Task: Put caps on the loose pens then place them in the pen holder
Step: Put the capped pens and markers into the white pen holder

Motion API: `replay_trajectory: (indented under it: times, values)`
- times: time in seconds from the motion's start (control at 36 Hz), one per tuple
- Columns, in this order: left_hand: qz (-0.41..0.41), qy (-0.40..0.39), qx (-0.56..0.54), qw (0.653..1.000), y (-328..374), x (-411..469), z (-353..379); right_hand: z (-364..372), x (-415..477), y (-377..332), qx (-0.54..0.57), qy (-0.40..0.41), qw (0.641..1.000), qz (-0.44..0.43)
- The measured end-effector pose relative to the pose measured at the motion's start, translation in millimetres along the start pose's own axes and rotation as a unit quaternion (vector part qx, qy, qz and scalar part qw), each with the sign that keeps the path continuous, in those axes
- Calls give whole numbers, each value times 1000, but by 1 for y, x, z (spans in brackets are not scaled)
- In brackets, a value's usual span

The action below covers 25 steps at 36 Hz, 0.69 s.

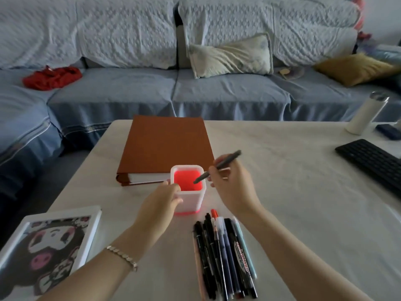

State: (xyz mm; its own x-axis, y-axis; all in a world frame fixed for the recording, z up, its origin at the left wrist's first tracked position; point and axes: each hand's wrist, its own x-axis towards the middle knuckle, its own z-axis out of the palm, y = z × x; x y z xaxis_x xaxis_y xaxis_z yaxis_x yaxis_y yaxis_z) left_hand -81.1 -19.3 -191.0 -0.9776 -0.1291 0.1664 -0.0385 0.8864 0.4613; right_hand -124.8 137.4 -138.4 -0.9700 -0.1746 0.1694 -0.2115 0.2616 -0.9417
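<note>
Only one camera gives a view, and it sits on the person's head. It faces forward and down, across the table toward the sofa, which fills the top of the frame at 12 o'clock. The camera is close to the work. Both forearms show from the bottom edge. The left hand, gripping the pen holder, and the right hand, holding a pen, lie just under the centre, at 6 o'clock. The lens is wide, so the view also reaches the keyboard at 3 o'clock, the framed picture at 8 o'clock and the loose pens at the bottom.
</note>
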Motion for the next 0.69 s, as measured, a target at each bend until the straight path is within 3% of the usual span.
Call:
replay_trajectory:
  times: [0.11,0.22,0.33,0.44,0.56,0.69]
  values:
    - [35,29,-24,999,-15,-24,-13,31,6,4,-90,-64,994,6]
    - [2,28,-74,997,-23,-53,-22,35,-5,13,-108,-111,988,7]
    - [-35,13,-120,992,-33,-75,-21,4,-20,32,-161,-97,980,69]
    - [-41,39,-85,995,-35,-90,-12,-30,-48,60,-366,-135,909,149]
    - [-18,44,-92,995,-27,-102,-4,-27,-71,77,-434,-203,855,197]
    - [-17,49,-117,992,-22,-111,3,-11,-65,83,-439,-189,849,225]
